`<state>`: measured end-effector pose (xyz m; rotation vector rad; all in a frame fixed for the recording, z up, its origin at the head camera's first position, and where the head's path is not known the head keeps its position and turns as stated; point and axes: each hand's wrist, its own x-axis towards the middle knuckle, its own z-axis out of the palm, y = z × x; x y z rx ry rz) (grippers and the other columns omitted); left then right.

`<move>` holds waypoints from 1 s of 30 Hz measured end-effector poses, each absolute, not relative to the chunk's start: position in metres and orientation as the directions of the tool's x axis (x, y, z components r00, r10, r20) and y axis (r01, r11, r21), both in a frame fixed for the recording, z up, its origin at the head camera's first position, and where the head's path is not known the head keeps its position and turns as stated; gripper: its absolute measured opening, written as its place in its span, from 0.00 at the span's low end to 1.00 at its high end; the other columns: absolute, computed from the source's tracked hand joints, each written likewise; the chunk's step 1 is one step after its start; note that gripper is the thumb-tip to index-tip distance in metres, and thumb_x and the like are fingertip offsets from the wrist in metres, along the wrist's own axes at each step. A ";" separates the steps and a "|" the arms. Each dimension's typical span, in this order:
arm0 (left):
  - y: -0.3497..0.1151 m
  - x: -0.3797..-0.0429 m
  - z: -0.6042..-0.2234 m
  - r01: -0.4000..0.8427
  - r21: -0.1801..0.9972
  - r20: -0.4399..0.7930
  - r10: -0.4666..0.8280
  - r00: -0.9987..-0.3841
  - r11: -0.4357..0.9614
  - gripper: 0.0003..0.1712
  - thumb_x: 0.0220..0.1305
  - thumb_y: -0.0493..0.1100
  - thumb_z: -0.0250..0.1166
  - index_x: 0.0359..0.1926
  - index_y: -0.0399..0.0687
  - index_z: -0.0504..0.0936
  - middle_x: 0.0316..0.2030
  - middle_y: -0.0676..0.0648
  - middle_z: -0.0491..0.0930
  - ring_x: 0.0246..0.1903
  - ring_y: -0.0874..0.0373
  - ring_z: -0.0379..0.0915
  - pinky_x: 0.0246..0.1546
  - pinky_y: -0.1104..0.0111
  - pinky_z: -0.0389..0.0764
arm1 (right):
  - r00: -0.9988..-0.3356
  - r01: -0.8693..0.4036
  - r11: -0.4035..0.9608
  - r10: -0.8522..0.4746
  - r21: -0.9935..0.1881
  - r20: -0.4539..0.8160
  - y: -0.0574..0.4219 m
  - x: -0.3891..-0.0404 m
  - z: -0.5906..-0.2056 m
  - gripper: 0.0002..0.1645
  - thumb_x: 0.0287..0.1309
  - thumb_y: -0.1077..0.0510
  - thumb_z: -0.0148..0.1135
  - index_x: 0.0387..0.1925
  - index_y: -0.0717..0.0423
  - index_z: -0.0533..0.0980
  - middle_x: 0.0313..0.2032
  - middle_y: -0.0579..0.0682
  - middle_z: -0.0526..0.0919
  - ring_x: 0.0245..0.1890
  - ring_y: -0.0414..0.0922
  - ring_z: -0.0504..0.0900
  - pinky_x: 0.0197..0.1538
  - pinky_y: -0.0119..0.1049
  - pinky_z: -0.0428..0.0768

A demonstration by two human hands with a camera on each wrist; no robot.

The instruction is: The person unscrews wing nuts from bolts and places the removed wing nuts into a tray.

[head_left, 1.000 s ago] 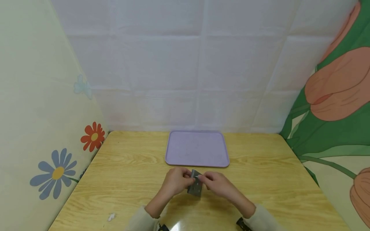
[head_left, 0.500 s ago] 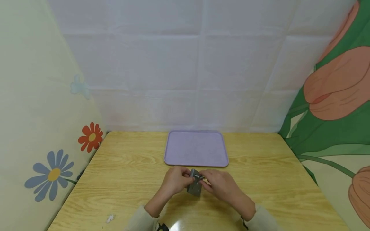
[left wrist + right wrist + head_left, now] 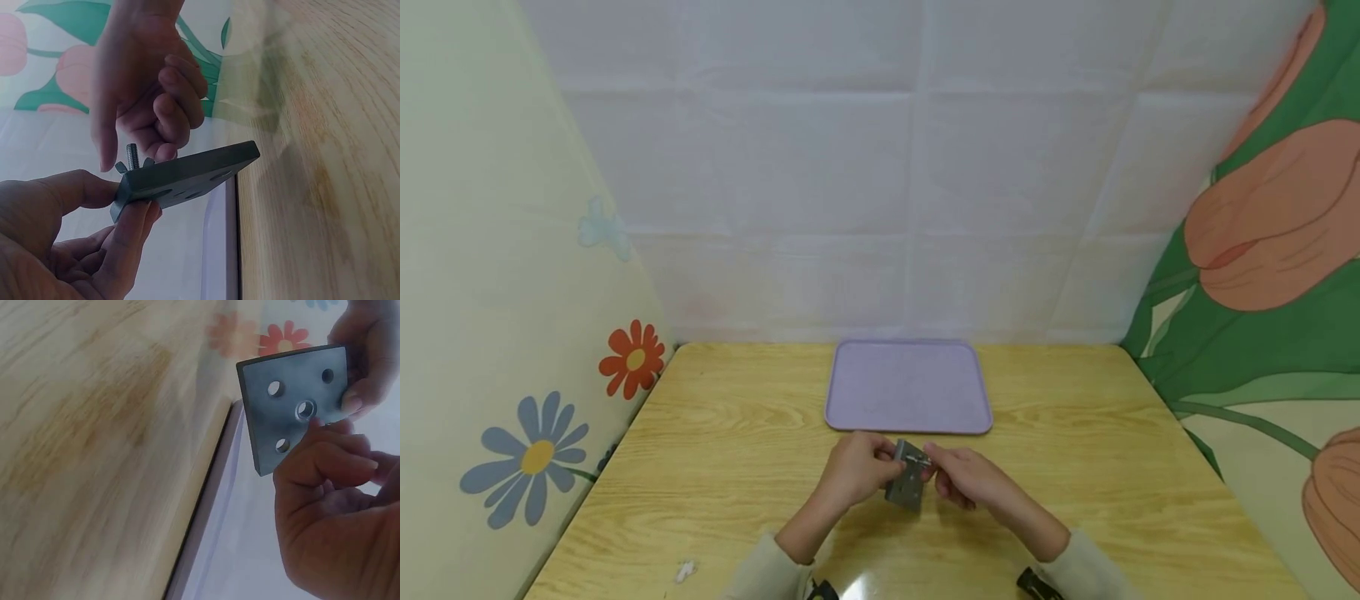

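Note:
A dark grey metal plate (image 3: 287, 387) with several round holes is tilted above the table. My left hand (image 3: 859, 468) pinches it at one end, its thumb and fingers on opposite sides in the left wrist view. A threaded bolt (image 3: 132, 155) sticks up from the plate near that end, carrying a wing nut (image 3: 149, 162). My right hand (image 3: 964, 477) is at the wing nut, with one straight digit on one side and a curled fingertip on the other. Its other fingers are curled in. In the right wrist view that hand hides the bolt.
Just beyond the hands, a purple tray (image 3: 910, 387) lies on the wooden table (image 3: 737, 450). Toward the table's front left is a small white mark (image 3: 686, 571). A white cloth backdrop (image 3: 820, 183) hangs behind, with flower-printed cloths at both sides.
The right hand's fingers have opened from their pinch at the bolt, then turned and come round the wing nut from a new angle. The left hand and plate have hardly moved.

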<state>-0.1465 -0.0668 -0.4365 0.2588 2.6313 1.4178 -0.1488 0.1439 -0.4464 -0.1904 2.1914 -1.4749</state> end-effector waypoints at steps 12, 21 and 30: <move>-0.067 -0.145 -0.434 0.102 0.822 -0.035 0.227 -0.973 0.560 0.09 0.55 0.40 0.73 0.36 0.39 0.88 0.25 0.52 0.83 0.22 0.62 0.79 0.23 0.69 0.80 | -0.919 -0.085 0.541 -0.367 -0.837 -0.144 0.138 -0.146 -0.441 0.25 0.70 0.39 0.57 0.35 0.56 0.81 0.17 0.42 0.71 0.16 0.37 0.64 0.21 0.31 0.62; -0.072 -0.142 -0.432 0.107 0.828 -0.024 0.225 -0.974 0.550 0.09 0.53 0.40 0.73 0.34 0.39 0.88 0.25 0.53 0.83 0.21 0.62 0.78 0.23 0.70 0.80 | -0.619 -0.718 0.694 -0.597 -0.058 0.510 0.137 -0.142 -0.452 0.16 0.53 0.50 0.76 0.40 0.51 0.80 0.25 0.40 0.77 0.21 0.33 0.70 0.21 0.26 0.67; -0.071 -0.141 -0.428 0.095 0.841 -0.032 0.225 -0.974 0.532 0.10 0.54 0.40 0.74 0.36 0.38 0.88 0.26 0.51 0.83 0.23 0.61 0.79 0.24 0.69 0.81 | -0.921 -0.370 0.659 -0.353 -0.655 0.165 0.141 -0.138 -0.440 0.21 0.73 0.41 0.54 0.38 0.52 0.81 0.23 0.41 0.75 0.19 0.35 0.68 0.23 0.30 0.67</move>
